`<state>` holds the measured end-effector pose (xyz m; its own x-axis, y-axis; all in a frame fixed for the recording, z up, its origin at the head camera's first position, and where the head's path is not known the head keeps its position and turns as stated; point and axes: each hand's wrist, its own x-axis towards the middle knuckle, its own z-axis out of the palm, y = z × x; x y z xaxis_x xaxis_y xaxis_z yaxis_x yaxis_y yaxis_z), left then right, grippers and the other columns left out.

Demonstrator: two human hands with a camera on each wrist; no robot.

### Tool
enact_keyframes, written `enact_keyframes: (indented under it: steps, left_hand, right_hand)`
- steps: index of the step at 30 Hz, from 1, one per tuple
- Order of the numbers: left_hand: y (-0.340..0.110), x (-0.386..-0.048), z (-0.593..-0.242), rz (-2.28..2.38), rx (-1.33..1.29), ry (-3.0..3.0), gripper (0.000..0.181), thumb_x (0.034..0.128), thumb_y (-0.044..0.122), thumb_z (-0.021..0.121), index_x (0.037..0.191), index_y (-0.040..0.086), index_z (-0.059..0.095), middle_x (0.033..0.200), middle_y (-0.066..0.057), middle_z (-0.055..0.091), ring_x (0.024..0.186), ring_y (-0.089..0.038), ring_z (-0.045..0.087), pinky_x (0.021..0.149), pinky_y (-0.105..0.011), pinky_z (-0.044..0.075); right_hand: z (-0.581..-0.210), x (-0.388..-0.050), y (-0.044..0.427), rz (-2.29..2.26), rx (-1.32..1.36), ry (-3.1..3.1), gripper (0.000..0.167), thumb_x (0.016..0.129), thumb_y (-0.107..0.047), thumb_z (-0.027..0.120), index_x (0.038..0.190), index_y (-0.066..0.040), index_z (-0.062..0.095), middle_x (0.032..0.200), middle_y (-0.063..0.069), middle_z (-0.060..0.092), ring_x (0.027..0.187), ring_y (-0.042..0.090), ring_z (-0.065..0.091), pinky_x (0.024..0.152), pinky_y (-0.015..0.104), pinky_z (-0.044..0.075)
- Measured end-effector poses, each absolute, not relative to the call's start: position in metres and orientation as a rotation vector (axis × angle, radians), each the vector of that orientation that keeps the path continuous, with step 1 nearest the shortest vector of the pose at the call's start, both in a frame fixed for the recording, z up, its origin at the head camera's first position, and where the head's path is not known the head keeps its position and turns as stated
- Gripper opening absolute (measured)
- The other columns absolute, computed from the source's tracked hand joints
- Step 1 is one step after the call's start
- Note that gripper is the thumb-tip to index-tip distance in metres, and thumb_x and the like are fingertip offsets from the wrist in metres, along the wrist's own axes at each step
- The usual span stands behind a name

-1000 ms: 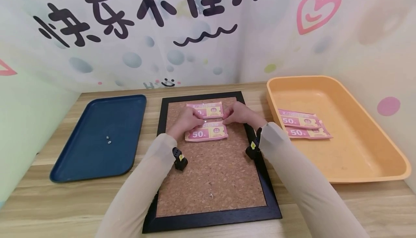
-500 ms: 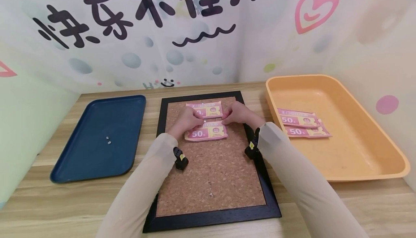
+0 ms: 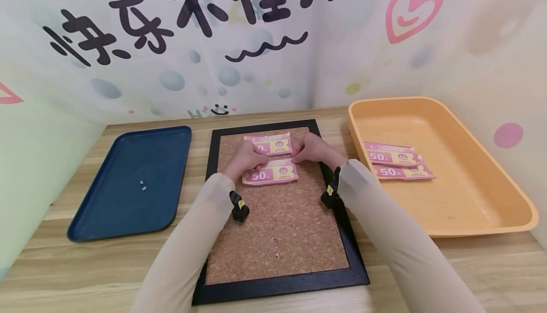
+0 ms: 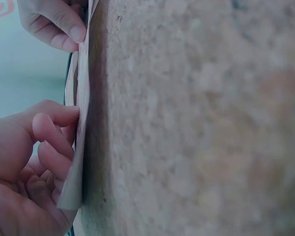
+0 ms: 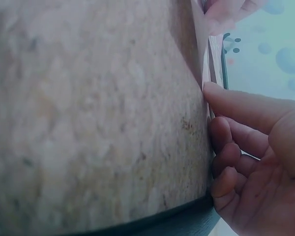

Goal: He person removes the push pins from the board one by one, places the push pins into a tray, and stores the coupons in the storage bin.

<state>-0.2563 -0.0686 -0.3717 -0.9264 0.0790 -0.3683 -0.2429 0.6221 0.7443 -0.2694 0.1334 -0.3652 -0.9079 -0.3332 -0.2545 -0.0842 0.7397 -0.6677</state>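
Note:
A pink and yellow coupon lies on the cork board, below a second coupon of the same print. My left hand holds the lower coupon near the middle of its top edge, thumb tip against it and other fingers curled. In the left wrist view that coupon's near corner bends up off the cork. With thumb and fingertips, my right hand pinches its upper right corner. A small white pin shows on the upper coupon. Any pin beneath my left thumb is hidden.
A black frame borders the cork. To the left, a blue tray carries two small pale pins. At right stands a deep orange bin with more coupons leaning on its left wall. A printed cloth hangs behind.
A white pin head visible beside my left thumb earlier is now covered. My left fingers have shifted slightly over the lower coupon's left part. My right hand keeps its place.

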Motion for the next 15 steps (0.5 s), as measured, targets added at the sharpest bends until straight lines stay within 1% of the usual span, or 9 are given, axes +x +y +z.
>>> enact_keyframes:
  steps: [9,15]
  left_hand:
    - [-0.0701,-0.2542,-0.368,1.23,-0.081,2.458,0.017,0.0841,0.02,0.067,0.093,0.005,0.07,0.063,-0.006,0.056,0.046,-0.012,0.048,0.045,-0.017,0.036]
    - [-0.0713,-0.2516,-0.3692,1.282,-0.122,2.433,0.017,0.0833,0.019,0.068,0.094,0.006,0.07,0.065,-0.006,0.058,0.047,-0.012,0.049,0.046,-0.017,0.037]
  right_hand:
    - [-0.3643,-0.2689,0.1334,-0.963,-0.329,2.591,0.009,0.079,-0.01,0.072,0.078,-0.002,0.067,0.075,0.005,0.06,0.069,0.017,0.046,0.061,0.025,0.034]
    - [-0.3635,-0.2684,0.1332,-0.97,-0.319,2.578,0.01,0.078,-0.011,0.072,0.078,-0.002,0.067,0.074,0.004,0.06,0.068,0.017,0.046,0.061,0.024,0.034]
